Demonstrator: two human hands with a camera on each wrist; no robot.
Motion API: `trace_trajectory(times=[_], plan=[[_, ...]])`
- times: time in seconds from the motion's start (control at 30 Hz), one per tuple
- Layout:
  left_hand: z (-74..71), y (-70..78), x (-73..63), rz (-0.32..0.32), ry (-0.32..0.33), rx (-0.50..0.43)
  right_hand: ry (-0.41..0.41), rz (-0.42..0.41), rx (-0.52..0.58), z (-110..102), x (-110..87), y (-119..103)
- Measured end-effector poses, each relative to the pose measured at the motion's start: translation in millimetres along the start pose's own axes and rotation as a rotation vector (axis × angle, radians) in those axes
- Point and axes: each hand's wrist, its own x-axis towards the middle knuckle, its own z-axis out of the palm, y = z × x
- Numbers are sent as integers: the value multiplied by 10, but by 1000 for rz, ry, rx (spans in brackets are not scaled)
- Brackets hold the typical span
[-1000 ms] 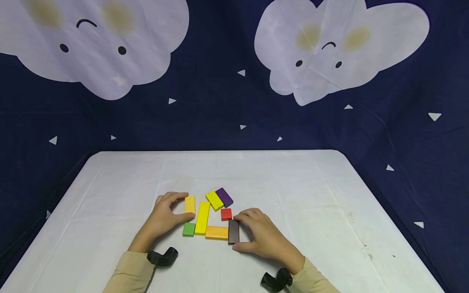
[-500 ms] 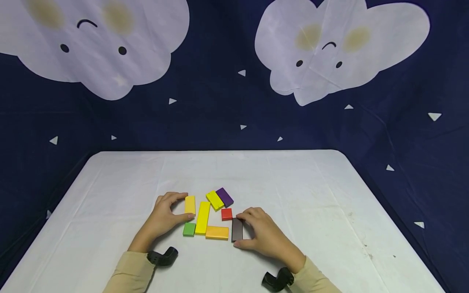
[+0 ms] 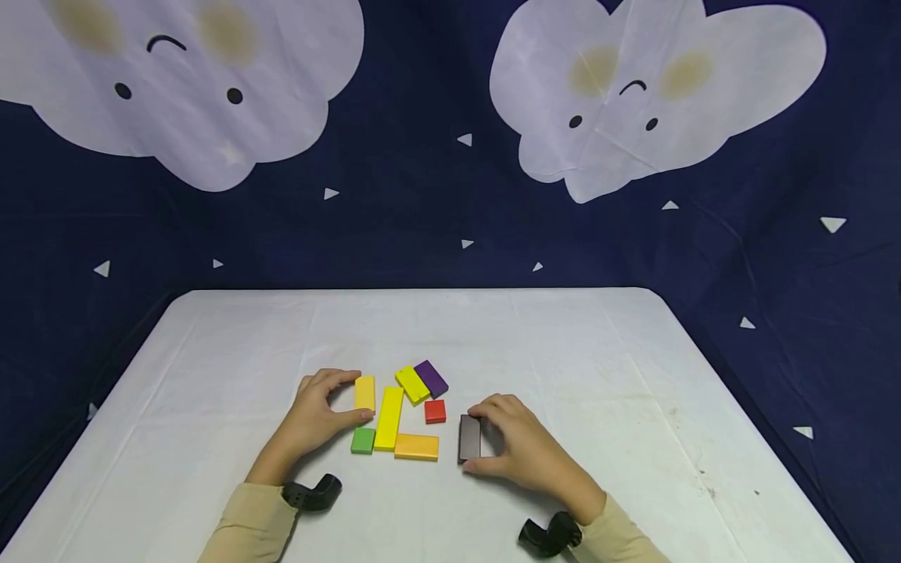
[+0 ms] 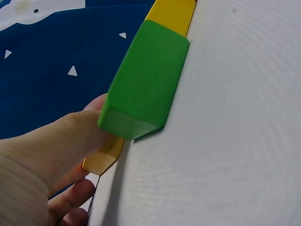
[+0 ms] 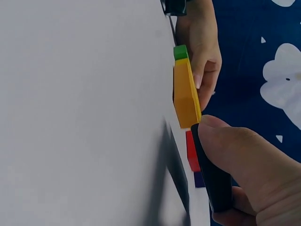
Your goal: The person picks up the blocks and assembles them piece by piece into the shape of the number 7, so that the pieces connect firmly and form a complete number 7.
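Observation:
My right hand (image 3: 521,442) pinches a dark grey block (image 3: 469,439) by its two ends, thumb at the near end. In the right wrist view the dark block (image 5: 211,174) is tilted, with a shadow on the table beside it. My left hand (image 3: 320,410) pinches a light yellow block (image 3: 364,393) end to end, thumb at its near end. Close below that thumb lies a green block (image 3: 362,440), which hides part of the light yellow block in the left wrist view. A long yellow block (image 3: 389,419) stands just right of both.
An orange block (image 3: 416,447) lies against the foot of the long yellow one. A red block (image 3: 435,411), a short yellow block (image 3: 411,385) and a purple block (image 3: 431,378) lie farther back on the white table (image 3: 598,352). A dark blue cloth (image 3: 422,219) hangs behind.
My right hand has moved the dark grey block to the right, away from the orange block's end, and tilted it. The left hand and the other blocks have stayed put.

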Motion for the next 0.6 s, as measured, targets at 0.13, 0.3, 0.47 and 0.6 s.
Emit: trace_trajectory(times=[0.13, 0.3, 0.47, 0.6], plan=[[0, 2, -3, -6, -2, 6, 6, 1, -12, -46, -54, 47], [-9, 10, -9, -13, 1, 7, 14, -12, -19, -97, -120, 101], [-11, 21, -9, -18, -1, 7, 35, -31, -34, -150, -181, 153], [-6, 19, -6, -22, -5, 4, 46, -39, -37, -171, -231, 188]])
